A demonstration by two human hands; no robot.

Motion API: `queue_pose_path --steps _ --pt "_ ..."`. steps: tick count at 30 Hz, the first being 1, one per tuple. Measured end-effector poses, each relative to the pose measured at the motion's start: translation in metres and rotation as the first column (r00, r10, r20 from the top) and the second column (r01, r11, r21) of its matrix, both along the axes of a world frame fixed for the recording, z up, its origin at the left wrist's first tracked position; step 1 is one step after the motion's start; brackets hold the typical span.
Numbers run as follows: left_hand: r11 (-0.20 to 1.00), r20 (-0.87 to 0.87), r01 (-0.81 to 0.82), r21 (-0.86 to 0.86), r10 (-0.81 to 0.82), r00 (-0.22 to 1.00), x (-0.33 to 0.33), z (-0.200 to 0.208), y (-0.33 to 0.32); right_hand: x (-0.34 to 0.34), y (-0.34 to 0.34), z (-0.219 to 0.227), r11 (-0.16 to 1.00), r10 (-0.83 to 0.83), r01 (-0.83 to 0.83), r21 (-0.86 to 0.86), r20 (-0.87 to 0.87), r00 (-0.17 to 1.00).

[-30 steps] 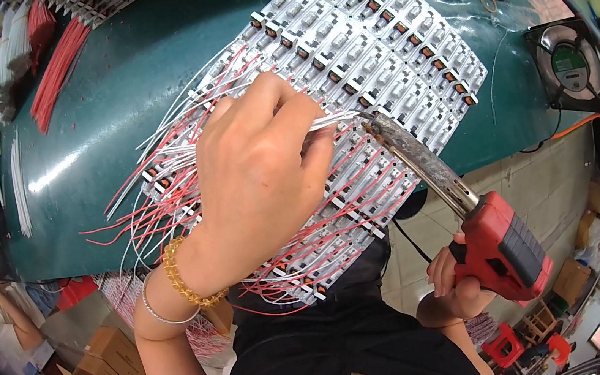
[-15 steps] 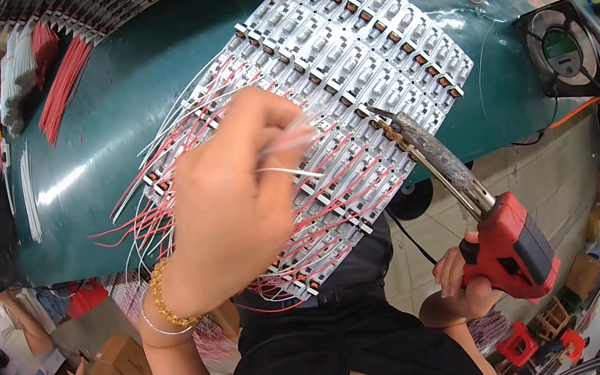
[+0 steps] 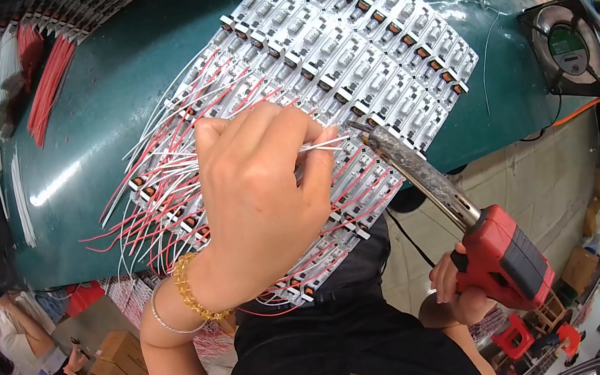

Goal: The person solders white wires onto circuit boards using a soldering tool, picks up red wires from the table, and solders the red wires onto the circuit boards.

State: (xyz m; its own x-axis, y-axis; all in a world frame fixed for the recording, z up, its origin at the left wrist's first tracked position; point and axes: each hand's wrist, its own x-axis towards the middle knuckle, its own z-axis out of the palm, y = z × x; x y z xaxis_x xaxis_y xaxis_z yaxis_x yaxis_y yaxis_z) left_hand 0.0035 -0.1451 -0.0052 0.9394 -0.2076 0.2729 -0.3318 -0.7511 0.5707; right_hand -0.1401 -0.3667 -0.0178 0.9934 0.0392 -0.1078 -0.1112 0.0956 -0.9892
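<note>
The panel of joined circuit boards (image 3: 353, 49) lies slantwise on the green bench (image 3: 124, 82), running from the middle of the view up to one o'clock, with its near corner at six o'clock reaching past the bench edge over the lap (image 3: 301, 356). The left hand (image 3: 260, 174), just off centre toward nine o'clock, has its fingers pinched on a few white wires (image 3: 332, 141), whose ends poke out toward three o'clock. The right hand (image 3: 462, 291), at four o'clock, has its fingers wrapped round the handle of a soldering gun (image 3: 509, 254), tip aimed at ten o'clock, near those ends. The wires look light and limp, so a pinch close behind their ends should steer them best. The panel is probably stiff, its small parts fragile, and better taken by the rim; the gun's metal barrel may be hot, leaving only the handle to hold. The palm hides the pinch's inner side and how many wires it holds. The panel's far edge is cut off at twelve o'clock, and whether the gun's tip touches the boards cannot be told.
</note>
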Motion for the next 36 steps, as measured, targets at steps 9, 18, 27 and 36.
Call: queue_pose_path --steps 9,18,27,36 --pt "0.999 0.04 0.025 0.021 -0.026 0.999 0.001 -0.002 0.001 -0.007 0.002 0.008 0.99 -0.141 0.134 -0.047 -0.176 0.974" --pt "0.999 0.088 0.047 0.014 -0.048 0.995 0.001 -0.008 -0.001 -0.018 -0.011 -0.017 0.97 -0.077 0.116 -0.213 0.181 0.98" --pt "0.998 0.045 0.041 0.04 -0.042 0.998 0.0 -0.003 -0.002 -0.014 -0.006 -0.014 0.983 -0.085 0.107 -0.152 0.145 0.986" --pt "0.966 -0.216 -0.014 -0.258 -0.044 0.975 -0.004 0.006 -0.002 -0.002 -0.001 0.003 0.996 -0.09 0.09 0.004 0.005 0.996"
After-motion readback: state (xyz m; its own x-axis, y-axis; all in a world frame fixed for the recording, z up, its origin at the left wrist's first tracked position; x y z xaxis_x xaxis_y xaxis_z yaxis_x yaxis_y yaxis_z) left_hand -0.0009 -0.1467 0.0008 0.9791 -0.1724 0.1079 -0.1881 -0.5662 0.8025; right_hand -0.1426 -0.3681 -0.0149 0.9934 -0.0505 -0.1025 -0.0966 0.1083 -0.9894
